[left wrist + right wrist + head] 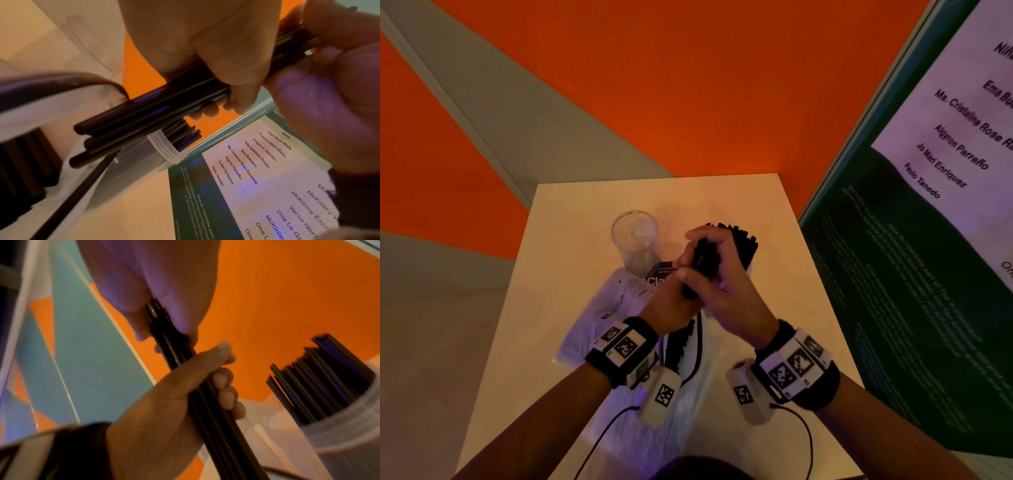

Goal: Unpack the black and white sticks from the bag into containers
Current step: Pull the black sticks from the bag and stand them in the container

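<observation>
Both hands, left [674, 298] and right [726, 284], clasp black stick bundle [700, 263] above bag [599, 308]

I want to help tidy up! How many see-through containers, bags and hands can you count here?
Clear containers: 2, an empty container and a container with sticks
Bag: 1
Hands: 2, left hand and right hand, both gripping a bundle of black sticks
Total: 5
Single sticks are too blurred to count.
</observation>
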`<state>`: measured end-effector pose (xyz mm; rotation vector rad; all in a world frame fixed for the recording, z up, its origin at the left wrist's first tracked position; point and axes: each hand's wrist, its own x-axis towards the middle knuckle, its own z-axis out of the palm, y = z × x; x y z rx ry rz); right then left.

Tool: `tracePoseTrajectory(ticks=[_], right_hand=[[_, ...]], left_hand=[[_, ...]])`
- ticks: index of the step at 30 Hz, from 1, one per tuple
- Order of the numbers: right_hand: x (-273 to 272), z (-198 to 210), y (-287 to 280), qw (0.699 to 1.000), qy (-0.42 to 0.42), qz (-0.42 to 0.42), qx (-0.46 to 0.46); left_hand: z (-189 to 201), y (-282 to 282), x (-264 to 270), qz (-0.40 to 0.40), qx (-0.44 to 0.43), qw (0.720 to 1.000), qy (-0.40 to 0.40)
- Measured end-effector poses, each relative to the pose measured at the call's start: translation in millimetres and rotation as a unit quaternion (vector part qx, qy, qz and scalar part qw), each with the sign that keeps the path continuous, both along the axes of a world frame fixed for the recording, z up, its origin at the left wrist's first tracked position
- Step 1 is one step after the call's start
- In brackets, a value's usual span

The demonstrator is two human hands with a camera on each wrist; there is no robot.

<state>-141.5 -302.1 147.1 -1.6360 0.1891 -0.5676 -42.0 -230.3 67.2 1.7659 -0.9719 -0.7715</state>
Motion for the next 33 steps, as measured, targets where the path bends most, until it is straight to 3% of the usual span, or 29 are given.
tracePoseTrajectory(ticks=[3,8,10,11,14,18,22,24,27,29,31,33], right_hand=[[6,17,-18,0.999,-0.022,-0.030,-0.029],[5,38,-72,0.987,-0.102,-0.121,-0.016],[6,33,-88,0.981,-0.110,-0.157,-0.023],[8,26,-94,0.979,-0.105,-0.171,-0.028],[14,-2,-102,0.978,-0.047,-0.197,-0.040],[15,-39,-100,0.978,0.057,-0.180,-0.089],[8,-50,-103,0.962,0.192,-0.158,-0.116],[4,-48,-101,0.956,0.185,-0.171,-0.152],[-2,-35,-81,0.945,0.088,-0.206,-0.239],[-1,-32,-59,0.954,0.075,-0.130,-0.259],[2,-36,-35,0.952,0.167,0.036,-0.256],[9,-52,-13,0.877,0.314,0.218,-0.292]], left_hand=[[5,-8,3,-0.051,-0.095,0.992,0.072],[-15,-3,18,-0.004,-0.044,0.999,-0.027],[-23,3,20,-0.023,-0.025,0.999,-0.023],[-27,7,21,-0.035,-0.012,0.998,-0.059],[-35,20,20,-0.078,0.017,0.976,-0.201],[-40,31,22,-0.179,0.087,0.949,-0.245],[-35,41,29,-0.260,-0.007,0.915,-0.308],[-37,48,35,-0.242,0.055,0.924,-0.291],[-39,56,44,-0.194,0.200,0.924,-0.263],[-37,55,44,-0.182,0.193,0.928,-0.261],[-31,53,41,-0.175,0.158,0.938,-0.254],[-25,52,39,-0.176,0.126,0.947,-0.240]])
